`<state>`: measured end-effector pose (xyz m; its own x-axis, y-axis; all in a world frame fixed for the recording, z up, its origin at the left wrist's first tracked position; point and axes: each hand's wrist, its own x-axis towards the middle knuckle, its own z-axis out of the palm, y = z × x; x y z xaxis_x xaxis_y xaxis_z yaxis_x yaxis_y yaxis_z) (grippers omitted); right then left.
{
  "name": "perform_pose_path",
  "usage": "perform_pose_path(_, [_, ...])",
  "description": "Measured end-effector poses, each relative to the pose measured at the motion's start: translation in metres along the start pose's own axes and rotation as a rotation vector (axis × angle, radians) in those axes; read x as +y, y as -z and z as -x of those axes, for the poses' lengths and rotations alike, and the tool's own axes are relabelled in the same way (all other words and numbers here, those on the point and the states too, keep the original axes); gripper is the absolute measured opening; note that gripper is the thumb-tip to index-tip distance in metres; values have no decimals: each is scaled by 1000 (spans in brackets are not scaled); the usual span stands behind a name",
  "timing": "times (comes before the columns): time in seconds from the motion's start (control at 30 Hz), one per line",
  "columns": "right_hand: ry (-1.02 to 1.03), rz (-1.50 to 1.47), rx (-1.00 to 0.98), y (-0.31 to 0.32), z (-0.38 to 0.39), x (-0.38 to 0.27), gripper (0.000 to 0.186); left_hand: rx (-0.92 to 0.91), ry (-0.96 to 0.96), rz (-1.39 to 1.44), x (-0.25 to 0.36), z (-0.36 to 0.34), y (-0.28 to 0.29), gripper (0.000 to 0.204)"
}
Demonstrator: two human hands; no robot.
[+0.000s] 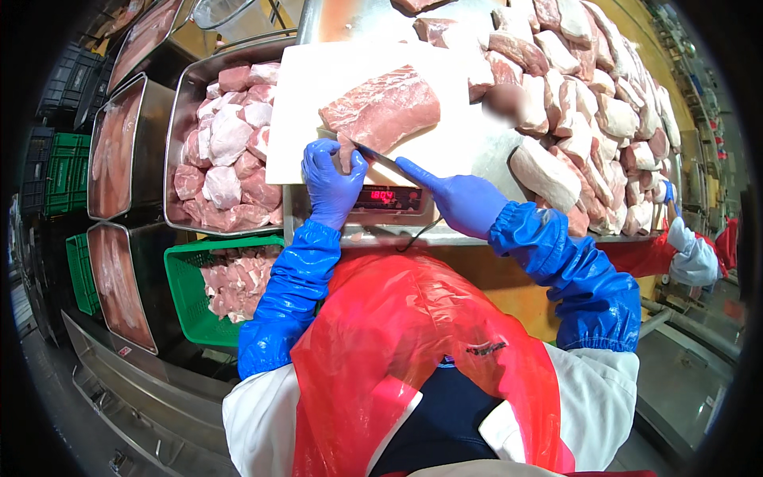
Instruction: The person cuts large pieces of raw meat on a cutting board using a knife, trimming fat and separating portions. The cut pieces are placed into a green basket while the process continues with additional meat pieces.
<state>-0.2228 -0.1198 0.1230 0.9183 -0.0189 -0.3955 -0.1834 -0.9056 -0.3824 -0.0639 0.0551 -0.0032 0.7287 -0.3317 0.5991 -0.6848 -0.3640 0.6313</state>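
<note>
A large slab of pink meat (pixel 385 107) lies on a white cutting board (pixel 302 71). My right hand (pixel 465 199), in a blue-purple glove, is closed on a knife (pixel 377 156), index finger stretched along its back. The blade meets the meat's near left edge. My left hand (pixel 332 184), gloved alike, pinches a small strip of meat (pixel 346 151) at that edge, beside the knife tip. Under the board's near side sits a scale (pixel 385 199) with a lit red display.
Left of the board stands a metal tray (pixel 176 151) of meat chunks. Nearer is a green basket (pixel 181 298) with trimmings. Many meat pieces (pixel 548 171) are heaped on the table at right. A co-worker's sleeve (pixel 693 250) reaches in at far right. Metal bins (pixel 131 151) line the left.
</note>
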Motion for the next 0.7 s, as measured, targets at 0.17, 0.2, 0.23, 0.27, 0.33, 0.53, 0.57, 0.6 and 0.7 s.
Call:
perform_pose_path(0.17, [-111,557,-80,28,65,7,94,-24,36,-78,-2,-8,2,25])
perform_pose_path(0.2, [-86,614,-28,35,79,13,93,-26,98,-21,-11,-11,8,24])
perform_pose_path(0.23, [-60,670,24,42,90,21,93,-29,161,36,-20,-13,15,22])
perform_pose_path(0.27, [-45,667,50,51,100,29,92,23,296,140,-26,-15,25,24])
perform_pose_path(0.33, [-10,654,101,65,107,38,91,3,300,245,-24,-16,40,27])
perform_pose_path(0.53, [105,-791,538,-3,3,-32,67,-476,-124,-68,-38,-37,62,28])
perform_pose_path(0.57, [37,-870,527,-6,-28,-50,68,-451,-177,-50,-43,-40,63,27])
perform_pose_path(0.6, [-31,-955,521,-7,-60,-64,69,-470,-226,-40,-45,-46,63,27])
perform_pose_path(0.7, [-66,-718,655,-19,-134,-72,70,-517,-363,82,-55,-62,58,27])
